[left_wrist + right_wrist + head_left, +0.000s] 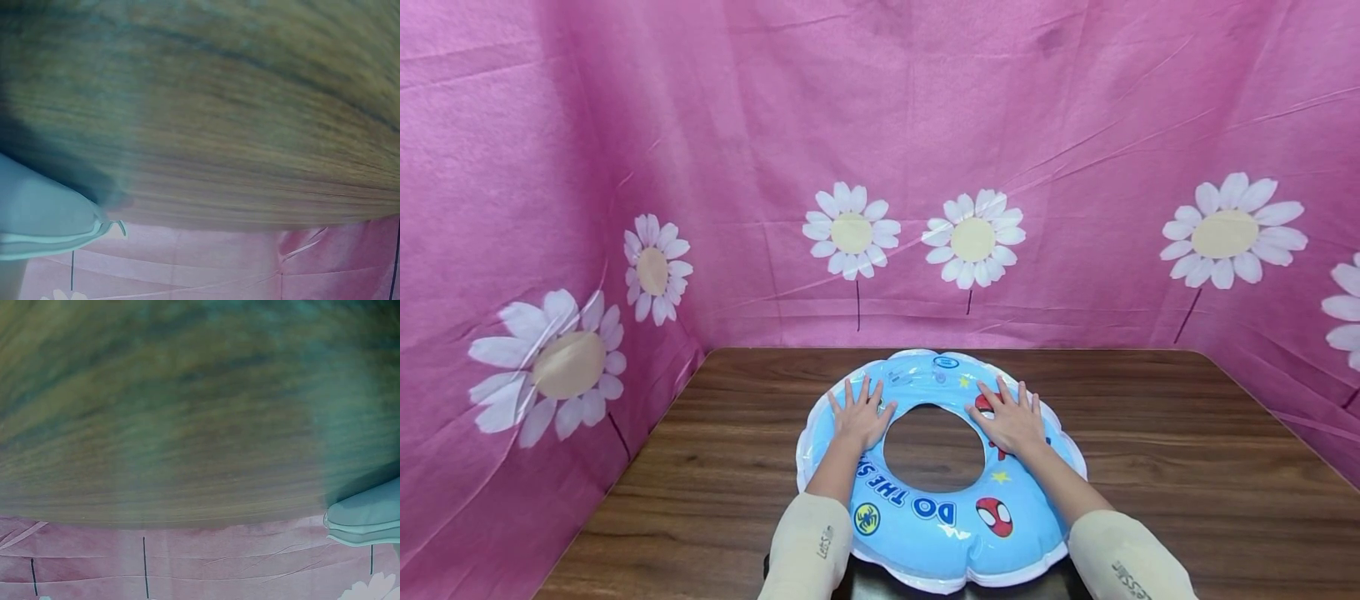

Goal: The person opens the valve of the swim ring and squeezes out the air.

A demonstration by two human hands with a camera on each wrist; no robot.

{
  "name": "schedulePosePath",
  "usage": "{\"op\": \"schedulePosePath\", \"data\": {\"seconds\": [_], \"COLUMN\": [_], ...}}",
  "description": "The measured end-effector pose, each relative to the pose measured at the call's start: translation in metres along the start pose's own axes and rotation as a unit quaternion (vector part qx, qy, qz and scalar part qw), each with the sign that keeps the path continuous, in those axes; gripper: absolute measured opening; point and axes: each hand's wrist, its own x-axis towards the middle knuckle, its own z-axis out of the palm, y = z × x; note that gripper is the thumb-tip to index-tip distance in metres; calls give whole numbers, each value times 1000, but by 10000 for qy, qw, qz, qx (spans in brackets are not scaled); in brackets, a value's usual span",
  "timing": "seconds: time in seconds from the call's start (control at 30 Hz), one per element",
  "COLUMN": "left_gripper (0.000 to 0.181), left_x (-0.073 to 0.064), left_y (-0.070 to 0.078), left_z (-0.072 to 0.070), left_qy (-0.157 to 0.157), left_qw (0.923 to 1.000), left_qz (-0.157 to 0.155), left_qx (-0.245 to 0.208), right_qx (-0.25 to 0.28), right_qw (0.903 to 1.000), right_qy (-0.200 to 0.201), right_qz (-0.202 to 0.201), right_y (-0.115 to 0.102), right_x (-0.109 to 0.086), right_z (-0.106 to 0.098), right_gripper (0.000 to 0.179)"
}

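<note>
An inflated light-blue swim ring (pixel 917 542) with a white scalloped edge lies flat on the wooden table (pixel 745 467). Lettering, yellow stars and red spider-mask prints decorate it. Fingers spread, my left hand (pixel 860 418) rests on the ring's left side. On the right side of the ring lies my right hand (pixel 1017 421), its fingers also straight and apart. The table shows through the ring's round hole between the two hands. Only a pale, blurred part of the ring's edge (pixel 44 206) enters the left wrist view, and a similar part (pixel 369 512) the right wrist view.
A pink cloth (pixel 910 125) printed with white daisies hangs behind the table and along both sides. The table's far edge runs just beyond the ring. Below the ring's near edge, a dark surface (pixel 880 583) shows at the bottom.
</note>
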Motion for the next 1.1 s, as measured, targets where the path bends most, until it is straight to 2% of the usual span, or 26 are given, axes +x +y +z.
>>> {"op": "schedulePosePath", "data": {"seconds": [0.23,0.57,0.7,0.77,0.83,0.9,1.0,1.07,1.1], "left_gripper": [64,65,65,65,67,66,63,59,57], "left_x": [0,-1,-3,-4,-5,-5,-5,-5,-6], "left_y": [1,5,5,4,2,-1,-7,-11,-11], "left_z": [1,1,1,0,-1,-4,-14,-23,-27], "left_qy": [-10,170,139,67,16,118,428,663,734], "left_qw": [9999,9994,9994,9998,9992,9940,9727,9575,9530], "left_qz": [-100,-293,-293,-200,-75,40,230,519,708], "left_qx": [16,93,101,-49,-394,-1091,-2271,-2759,-2852], "right_qx": [-72,-119,-61,29,289,604,1134,1391,1515], "right_qw": [10000,9998,9999,10000,9995,9980,9924,9869,9835], "right_qy": [30,159,81,-42,-152,-147,29,148,177], "right_qz": [37,87,68,33,-20,-124,-481,-804,-971], "right_y": [0,-4,-2,1,4,8,11,11,10], "right_x": [-2,-2,-3,-4,-4,-5,-6,-9,-13], "right_z": [-1,-2,-2,-3,-6,-10,-19,-26,-29], "right_gripper": [73,73,75,76,77,75,67,61,58]}}
